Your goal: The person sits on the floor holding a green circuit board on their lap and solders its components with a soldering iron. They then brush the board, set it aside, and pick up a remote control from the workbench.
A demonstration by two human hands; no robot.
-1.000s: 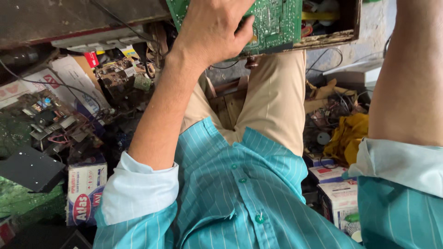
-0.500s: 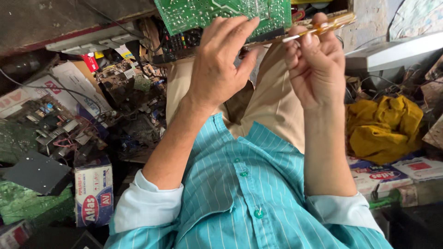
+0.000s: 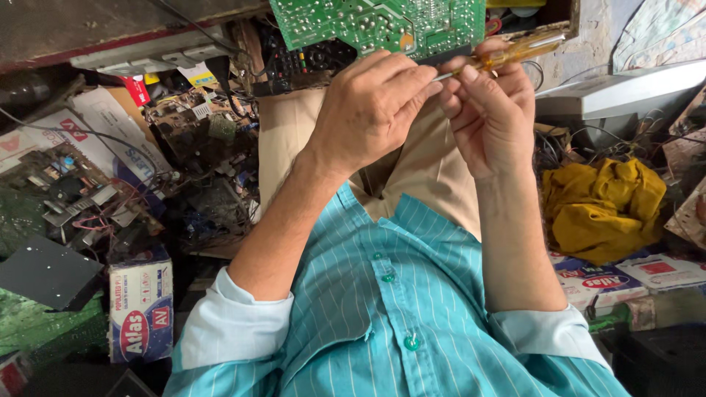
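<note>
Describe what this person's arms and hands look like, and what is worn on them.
Both hands, the left hand and the right hand, are bare: no gloves, rings or watch show. The forearms are bare too. The teal shirt has thin pale stripes and green buttons; its sleeves are rolled up near the elbows, showing a paler lining.

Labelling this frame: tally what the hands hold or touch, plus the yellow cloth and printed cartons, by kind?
Green printed circuit board: 1
Amber-handled screwdriver, in the right hand, shaft touched by the left hand: 1
Crumpled yellow cloth: 1
Printed cardboard cartons: 2
Total: 5
</note>
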